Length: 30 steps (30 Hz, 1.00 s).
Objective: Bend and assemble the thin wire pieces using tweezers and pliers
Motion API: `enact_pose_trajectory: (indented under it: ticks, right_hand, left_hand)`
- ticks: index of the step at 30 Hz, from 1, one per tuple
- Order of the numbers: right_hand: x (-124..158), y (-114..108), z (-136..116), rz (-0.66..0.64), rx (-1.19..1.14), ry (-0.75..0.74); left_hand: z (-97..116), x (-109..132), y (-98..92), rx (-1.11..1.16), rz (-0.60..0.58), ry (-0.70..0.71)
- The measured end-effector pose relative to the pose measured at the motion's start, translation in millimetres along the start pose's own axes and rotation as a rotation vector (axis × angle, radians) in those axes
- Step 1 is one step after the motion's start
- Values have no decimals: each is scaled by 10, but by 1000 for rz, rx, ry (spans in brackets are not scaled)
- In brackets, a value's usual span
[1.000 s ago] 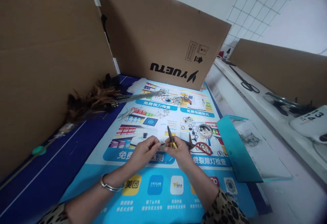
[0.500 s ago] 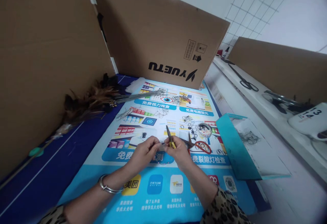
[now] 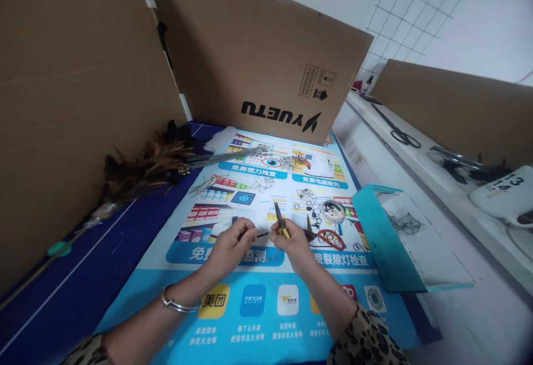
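Note:
Yellow-handled pliers (image 3: 280, 220) are held in my right hand (image 3: 293, 243), their dark jaws pointing up and away from me. My left hand (image 3: 233, 243) is closed in a pinch on a thin wire piece (image 3: 260, 227), which spans the small gap between my hands. Where its right end meets my right fingertips is too small to make out. Small beads (image 3: 268, 258) hang or lie just below the hands, over the printed blue and white sheet (image 3: 250, 276). Dark-bladed scissors (image 3: 308, 226) with red handles lie right beside my right hand.
Thin metal pins (image 3: 225, 156) and feathers (image 3: 141, 159) lie at the back left. Black rings (image 3: 320, 215) are scattered right of centre. A teal box (image 3: 387, 243) with wire bits stands at the right, cardboard (image 3: 258, 48) behind.
My hands have moved slightly apart, showing more of the thin piece between them. The pliers have shifted a little to the right and tilted.

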State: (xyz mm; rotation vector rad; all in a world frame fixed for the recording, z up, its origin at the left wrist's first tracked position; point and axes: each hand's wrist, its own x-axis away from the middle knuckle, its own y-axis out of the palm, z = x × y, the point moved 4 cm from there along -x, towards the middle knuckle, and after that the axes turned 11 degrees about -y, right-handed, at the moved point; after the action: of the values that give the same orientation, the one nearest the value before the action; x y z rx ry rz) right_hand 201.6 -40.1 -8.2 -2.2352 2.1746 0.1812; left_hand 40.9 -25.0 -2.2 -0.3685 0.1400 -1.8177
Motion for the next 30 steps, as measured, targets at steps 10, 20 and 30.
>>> enact_pose_trajectory:
  ticks: [10, 20, 30]
  right_hand:
    - [1, -3, -13, -2, 167, -52]
    - [13, 49, -58, -73, 139, -21]
    - [34, 54, -56, -128, 126, -15]
  left_hand:
    - [-14, -14, 16, -2, -13, 0]
    - [-38, -20, 47, -26, -47, -2]
    - [-9, 2, 60, -46, -67, 29]
